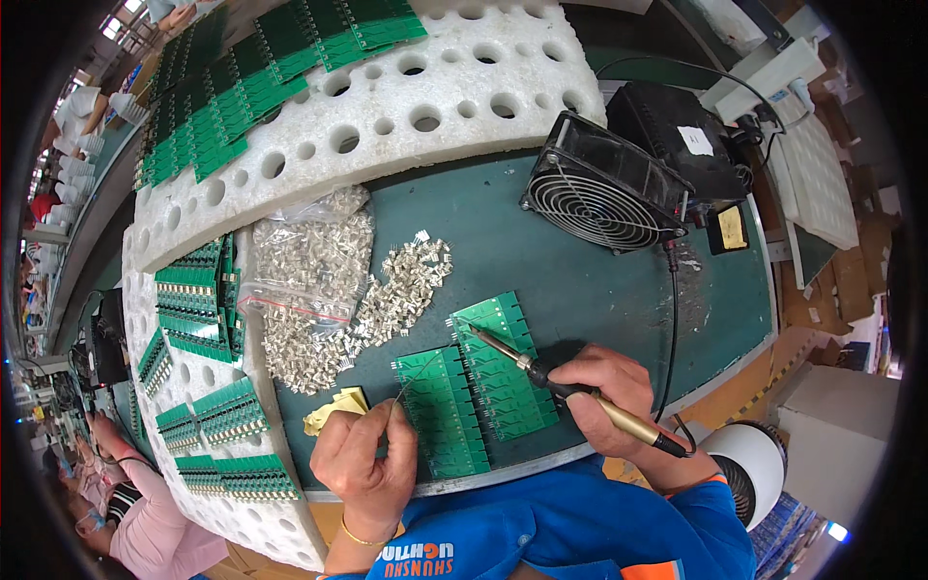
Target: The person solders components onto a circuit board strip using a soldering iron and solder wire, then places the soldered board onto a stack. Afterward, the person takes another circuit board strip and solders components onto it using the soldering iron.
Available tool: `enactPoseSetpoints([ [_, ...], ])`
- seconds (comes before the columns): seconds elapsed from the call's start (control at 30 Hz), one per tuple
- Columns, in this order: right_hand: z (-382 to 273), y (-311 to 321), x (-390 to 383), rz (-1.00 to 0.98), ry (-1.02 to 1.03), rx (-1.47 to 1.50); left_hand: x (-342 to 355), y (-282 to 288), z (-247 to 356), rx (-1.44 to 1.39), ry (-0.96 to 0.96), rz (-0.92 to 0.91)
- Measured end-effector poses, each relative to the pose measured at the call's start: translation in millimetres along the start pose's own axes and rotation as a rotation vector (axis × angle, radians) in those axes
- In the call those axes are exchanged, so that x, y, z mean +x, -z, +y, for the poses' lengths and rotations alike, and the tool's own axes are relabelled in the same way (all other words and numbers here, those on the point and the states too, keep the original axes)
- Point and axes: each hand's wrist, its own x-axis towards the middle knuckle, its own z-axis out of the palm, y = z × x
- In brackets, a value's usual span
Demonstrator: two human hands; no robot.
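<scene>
My right hand (604, 391) is closed around a soldering iron (619, 418) with a gold-coloured handle. Its tip points left and is over the upper part of the right green circuit board panel (517, 401); contact cannot be made out. Between the pinched fingertips of my left hand (367, 459) is a thin solder wire (406, 384), reaching up over the left green circuit board panel (445, 420). Both panels lie side by side on the dark green work mat (474, 208). Beyond them, small white connectors (411, 275) are heaped beside a clear zip bag (314, 242) full of more.
A black fan (599, 198) and black box (667, 130) stand at the far right, near a yellow sponge (732, 229). Folded yellow material (335, 406) lies by my left hand. White perforated foam (387, 87) holds several green boards (232, 87). A co-worker (150, 512) sits at left.
</scene>
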Motion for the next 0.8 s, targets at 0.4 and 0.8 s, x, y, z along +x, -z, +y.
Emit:
enactPoseSetpoints([
  [0.4, 1.5, 2.5, 14.5, -0.015, -0.169, 0.088, 8.3, -7.9, -5.0, -0.018, 0.007, 0.026],
  [0.8, 2.0, 2.6, 13.2, -0.05, -0.171, 0.068, 6.5, -8.2, -7.2, -0.025, 0.01, 0.017],
])
